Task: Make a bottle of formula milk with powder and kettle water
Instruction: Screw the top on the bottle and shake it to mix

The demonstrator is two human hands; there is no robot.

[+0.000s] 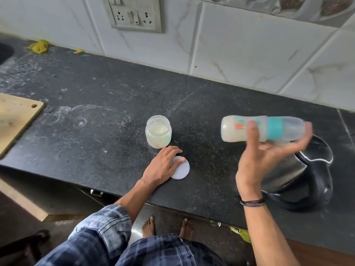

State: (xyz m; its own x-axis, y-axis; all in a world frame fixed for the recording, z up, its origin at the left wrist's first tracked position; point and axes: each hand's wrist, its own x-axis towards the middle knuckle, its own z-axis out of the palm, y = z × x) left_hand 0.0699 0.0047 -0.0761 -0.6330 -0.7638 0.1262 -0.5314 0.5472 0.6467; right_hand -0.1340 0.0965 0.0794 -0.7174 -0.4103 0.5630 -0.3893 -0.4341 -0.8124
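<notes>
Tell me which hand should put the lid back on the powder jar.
Left. The left hand rests on the white lid, just beside the open powder jar, while the right hand grips the milk-filled bottle on its side.

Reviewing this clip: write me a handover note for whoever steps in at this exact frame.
Right hand: holds the bottle on its side above the kettle. The bottle is capped, has milky liquid inside and looks motion-blurred, probably from shaking.
Left hand: rests flat on the white lid on the counter, just in front of the open powder jar.
Done: powder and water appear to be in, and the bottle is closed.
Left: finish mixing, set the bottle down, put the lid on the jar.
</notes>
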